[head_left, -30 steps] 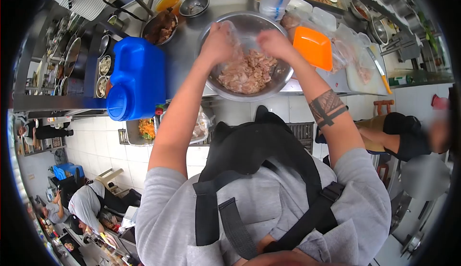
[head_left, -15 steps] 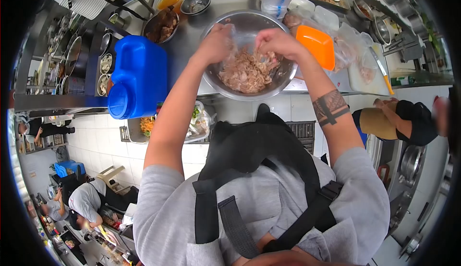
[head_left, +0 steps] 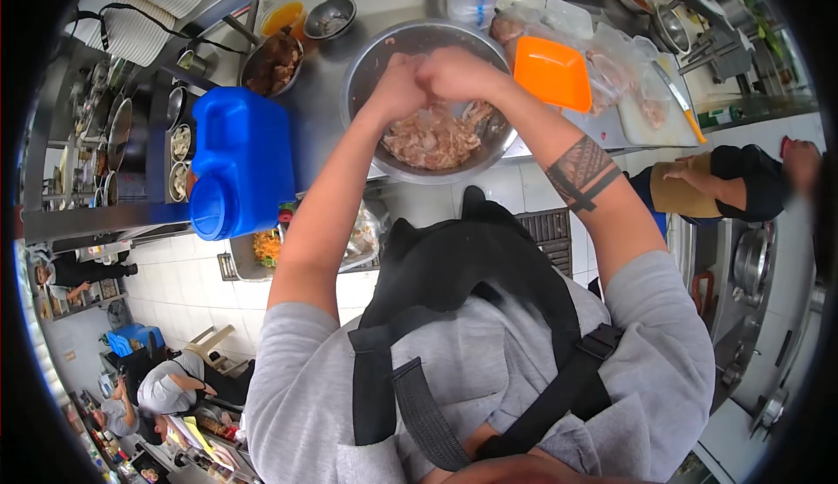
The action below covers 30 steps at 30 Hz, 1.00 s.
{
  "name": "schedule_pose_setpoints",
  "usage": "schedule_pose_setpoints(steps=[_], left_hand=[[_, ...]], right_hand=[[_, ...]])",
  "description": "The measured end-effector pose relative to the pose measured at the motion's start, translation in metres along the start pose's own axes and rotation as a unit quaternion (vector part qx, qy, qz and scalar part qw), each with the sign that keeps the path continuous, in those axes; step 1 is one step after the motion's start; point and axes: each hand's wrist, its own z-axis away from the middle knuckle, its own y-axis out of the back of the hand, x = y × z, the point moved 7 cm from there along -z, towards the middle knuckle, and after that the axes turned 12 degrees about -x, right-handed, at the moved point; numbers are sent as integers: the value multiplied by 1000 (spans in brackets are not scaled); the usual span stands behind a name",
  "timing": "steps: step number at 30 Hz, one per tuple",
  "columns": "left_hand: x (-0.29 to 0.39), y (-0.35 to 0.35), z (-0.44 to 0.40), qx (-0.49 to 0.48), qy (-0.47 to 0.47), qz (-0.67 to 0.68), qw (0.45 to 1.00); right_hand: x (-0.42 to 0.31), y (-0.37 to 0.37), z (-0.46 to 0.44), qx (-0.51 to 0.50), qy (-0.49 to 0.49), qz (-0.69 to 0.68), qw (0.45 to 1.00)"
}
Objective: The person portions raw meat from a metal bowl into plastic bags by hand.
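A wide steel mixing bowl [head_left: 502,139] stands at the counter's front edge with shredded, pale-brown meat [head_left: 432,139] heaped in its near half. Over the bowl's far half, my left hand [head_left: 398,89] is closed, its fingers curled inward beside the other hand. My right hand [head_left: 458,74] meets it there, also closed and blurred a little by motion. Whatever the fingers pinch is hidden between the two hands.
Left of the bowl stands a blue plastic jerrycan [head_left: 244,157]. To the right lie an orange tray [head_left: 552,74], bagged meat [head_left: 607,69] and a knife [head_left: 681,104] on a white cutting board [head_left: 642,130]. A co-worker [head_left: 724,183] stands at the right; others are at lower left.
My hands have come together over the far half of the bowl; before, they were apart, with clear plastic by the left one. The view has shifted slightly.
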Motion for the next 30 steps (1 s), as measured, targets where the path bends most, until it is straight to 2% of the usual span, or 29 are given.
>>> schedule_pose_setpoints(steps=[1, 2, 4, 5, 6, 7, 9, 10, 12, 13, 14, 16, 17, 18, 20, 22, 23, 24, 25, 26, 27, 28, 29, 30], left_hand=[[4, 2, 2, 6, -10, 18, 1000], [6, 6, 3, 11, -9, 21, 1000], [14, 17, 9, -13, 55, 9, 998], [12, 19, 10, -8, 58, 12, 998], [10, 23, 10, 4, 50, 25, 998], [10, 25, 8, 13, 40, 36, 998], [7, 22, 3, 21, 37, 38, 998], [6, 20, 0, 32, 35, 41, 998], [4, 14, -4, 23, 31, 21, 999], [2, 13, -4, 20, 31, 3, 999], [0, 11, -4, 15, 31, -1, 999], [-2, 7, -4, 22, 8, -27, 999], [1, 4, -4, 16, 7, -30, 999], [6, 1, -5, 3, 3, -3, 1000], [19, -1, -6, -16, -5, 20, 1000], [20, 1, -7, -29, 29, 89, 995], [21, 0, -7, -34, 23, 86, 995], [19, 4, -7, 4, 22, 54, 998], [17, 6, -9, 41, 14, 25, 999], [8, 4, -13, 55, -8, 43, 998], [5, 1, -18, 44, -20, 46, 998], [5, -1, -21, 39, -32, 63, 997], [10, -2, -21, 41, -47, 39, 997], [9, -8, -21, 27, -35, 102, 994]], right_hand=[[-1, 7, -1, 57, 68, 58, 994], [9, 6, -2, 54, 69, 62, 994], [42, 11, -1, 106, 72, -187, 974], [48, 5, 12, 180, 101, -197, 958], [46, -10, 11, 177, 102, -197, 959], [45, -24, 11, 174, 96, -256, 946], [47, -59, 6, 113, 68, -455, 881], [47, -60, 3, 118, 66, -457, 879], [60, -68, 0, 116, -51, -411, 903], [59, -55, 4, 180, -55, -253, 949], [64, -51, 6, 184, -55, -258, 947], [40, -20, 24, 110, -115, -85, 984], [28, -6, 31, 109, -109, -76, 985], [30, -5, 28, 114, -112, -81, 984], [22, 8, 17, 135, 46, -115, 983], [26, 7, 10, 139, 43, -153, 977], [37, 6, 11, 179, 56, -372, 909], [48, 1, 14, 212, 68, -570, 791], [57, 0, 19, 236, 63, -526, 814], [81, -3, 16, 281, -47, -367, 885], [77, 1, 28, 365, -61, -204, 906], [71, -3, 42, 437, -67, -150, 884], [73, -12, 42, 461, -88, -116, 875], [91, -37, 19, 229, -124, -376, 889]])
